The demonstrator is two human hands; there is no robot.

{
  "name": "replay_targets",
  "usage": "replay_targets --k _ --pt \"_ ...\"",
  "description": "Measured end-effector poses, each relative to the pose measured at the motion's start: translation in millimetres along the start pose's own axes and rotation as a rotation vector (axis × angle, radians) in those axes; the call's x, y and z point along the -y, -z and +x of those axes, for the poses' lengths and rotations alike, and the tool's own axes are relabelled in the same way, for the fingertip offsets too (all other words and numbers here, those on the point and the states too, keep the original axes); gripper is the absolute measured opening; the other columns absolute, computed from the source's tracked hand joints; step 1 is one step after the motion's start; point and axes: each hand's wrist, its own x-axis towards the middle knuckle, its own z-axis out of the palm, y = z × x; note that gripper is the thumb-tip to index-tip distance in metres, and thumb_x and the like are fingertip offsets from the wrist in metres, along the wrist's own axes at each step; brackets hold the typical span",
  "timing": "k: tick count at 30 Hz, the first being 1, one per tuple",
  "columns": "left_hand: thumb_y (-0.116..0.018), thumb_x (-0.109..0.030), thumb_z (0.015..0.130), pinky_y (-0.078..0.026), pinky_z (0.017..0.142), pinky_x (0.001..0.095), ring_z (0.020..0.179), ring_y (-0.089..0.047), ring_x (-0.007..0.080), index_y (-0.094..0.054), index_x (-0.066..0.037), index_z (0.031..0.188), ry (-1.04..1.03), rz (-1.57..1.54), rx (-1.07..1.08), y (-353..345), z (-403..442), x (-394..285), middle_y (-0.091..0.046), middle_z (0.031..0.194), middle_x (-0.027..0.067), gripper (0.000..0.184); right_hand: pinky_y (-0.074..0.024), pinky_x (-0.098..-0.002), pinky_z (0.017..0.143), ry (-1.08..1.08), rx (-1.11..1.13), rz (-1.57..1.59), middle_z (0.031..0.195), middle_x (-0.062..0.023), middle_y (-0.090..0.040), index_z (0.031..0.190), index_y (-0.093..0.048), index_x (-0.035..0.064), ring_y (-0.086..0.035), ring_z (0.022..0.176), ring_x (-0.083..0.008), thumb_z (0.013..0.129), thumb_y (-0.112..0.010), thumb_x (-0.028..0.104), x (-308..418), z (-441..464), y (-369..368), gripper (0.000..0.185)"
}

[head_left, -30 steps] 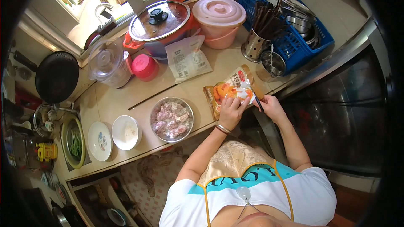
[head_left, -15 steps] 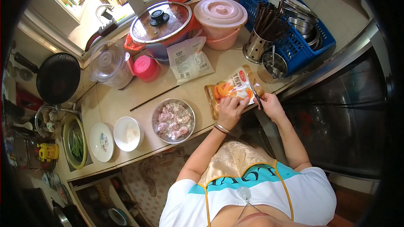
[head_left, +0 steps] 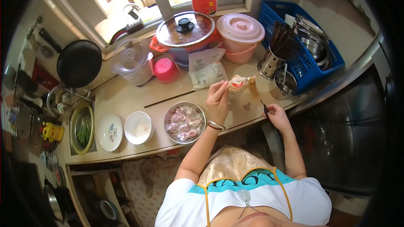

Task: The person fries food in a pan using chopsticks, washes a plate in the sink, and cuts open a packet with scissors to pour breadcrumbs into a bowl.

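My left hand [head_left: 217, 102] is closed on the upper part of a printed food packet [head_left: 237, 85], raised over the counter and tilted. In my right hand [head_left: 278, 118] are scissors [head_left: 264, 108], their blades pointing toward the packet but apart from it. A brownish strip [head_left: 253, 87] shows beside the packet; whether it is joined to it I cannot tell. On the counter below lies a small clip [head_left: 247, 106]. Left of my left hand stands a metal bowl [head_left: 204, 120] holding pale pink, white-dusted pieces of raw meat [head_left: 185, 122].
A white bowl [head_left: 139, 128], an oval plate [head_left: 110, 132] and a basin of greens [head_left: 83, 128] line the left. Behind stand a white packet [head_left: 207, 69], a lidded pot [head_left: 185, 33], a pink bucket [head_left: 240, 33], a chopstick holder [head_left: 271, 64] and a blue basket [head_left: 303, 73].
My left hand has lifted the packet off the counter and turned it. The scissors have come away from it, and the small clip now shows. The whole view has shifted slightly.
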Motion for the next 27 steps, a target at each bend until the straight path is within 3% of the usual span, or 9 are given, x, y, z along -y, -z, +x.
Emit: replay_targets --k 2,3,6,11,14,17,19,22,27 --pt "-0.057 -0.001 0.088 -0.045 0.082 0.0243 0.095 -0.057 0.0144 -0.065 0.001 0.106 0.123 -0.079 -0.051 7 0 -9 -0.06 0.102 0.007 0.019 -0.042 -0.0267 0.049 0.24 -0.143 -0.182 0.078 -0.0068 -0.063 0.096 -0.057 -0.0004 -0.058 0.063 -0.0116 0.075 -0.071 0.009 -33 20 -6 0.027" --pt "-0.057 -0.002 0.089 -0.045 0.081 0.0239 0.095 -0.057 0.0131 -0.064 0.002 0.106 0.183 -0.171 -0.08 11 -1 -13 -0.061 0.102 0.0064 0.019 -0.0482 -0.035 0.075 0.133 -0.223 -0.378 0.085 -0.0149 -0.062 0.093 -0.057 -0.0017 -0.062 0.084 -0.0292 0.068 -0.074 0.006 -5 12 -10 0.031" --pt "-0.056 -0.005 0.091 -0.045 0.081 0.0233 0.094 -0.057 0.0106 -0.061 0.005 0.108 0.329 -0.452 -0.168 26 -5 -21 -0.063 0.103 0.0054 0.021 -0.045 -0.0411 0.077 0.27 -0.365 -0.67 0.087 -0.0172 -0.057 0.088 -0.055 -0.0008 -0.056 0.087 -0.0358 0.066 -0.074 0.004 -14 24 -18 0.029" --pt "-0.055 -0.006 0.091 -0.047 0.081 0.0248 0.092 -0.059 0.0113 -0.059 0.005 0.109 0.422 -0.775 -0.321 60 -9 -48 -0.064 0.102 0.0071 0.022 -0.0448 -0.0417 0.079 0.093 0.027 -0.746 0.101 -0.0221 -0.057 0.094 -0.062 -0.0045 -0.056 0.095 -0.0377 0.068 -0.071 0.007 -7 46 -14 0.03" --pt "-0.054 -0.005 0.091 -0.047 0.083 0.0262 0.095 -0.059 0.013 -0.059 0.006 0.109 0.358 -0.776 -0.368 82 -17 -55 -0.064 0.104 0.0079 0.022 -0.0457 -0.04 0.08 0.503 -0.171 -0.8 0.106 -0.023 -0.057 0.1 -0.062 -0.0039 -0.056 0.098 -0.0373 0.072 -0.068 0.008 23 32 -38 0.031" --pt "-0.054 -0.001 0.09 -0.042 0.085 0.0223 0.095 -0.053 0.01 -0.061 0.006 0.104 0.274 -0.636 -0.406 98 -29 -63 -0.059 0.102 0.0044 0.017 -0.041 -0.0366 0.095 0.299 0.303 0.212 0.126 -0.0158 -0.052 0.126 -0.049 -0.0003 -0.049 0.118 -0.0285 0.079 -0.069 0.016 78 24 -76 0.054" --pt "-0.055 0.001 0.089 -0.041 0.087 0.0236 0.096 -0.053 0.0115 -0.062 0.007 0.103 0.203 -0.56 -0.386 108 -36 -70 -0.058 0.102 0.0058 0.017 -0.0341 -0.0413 0.102 0.663 0.313 0.292 0.131 -0.013 -0.049 0.133 -0.04 0.0002 -0.041 0.126 -0.0249 0.078 -0.072 0.023 133 4 -103 0.067" --pt "-0.055 0.004 0.086 -0.04 0.092 0.0267 0.101 -0.053 0.0169 -0.063 0.007 0.101 0.094 -0.396 -0.338 124 -48 -79 -0.057 0.108 0.0084 0.017 -0.0319 -0.0439 0.103 1.033 0.244 0.329 0.132 -0.0145 -0.048 0.127 -0.05 0.0042 -0.039 0.128 -0.0274 0.071 -0.077 0.025 206 -27 -128 0.065" --pt "-0.056 0.009 0.082 -0.035 0.102 0.0377 0.113 -0.053 0.0271 -0.067 0.002 0.1 -0.121 -0.383 -0.267 144 -62 -91 -0.058 0.108 0.0112 0.023 -0.0331 -0.0446 0.1 1.42 0.341 -0.223 0.119 -0.0118 -0.058 0.097 -0.069 0.0102 -0.048 0.119 -0.0307 0.066 -0.077 0.018 250 -59 -134 0.034"
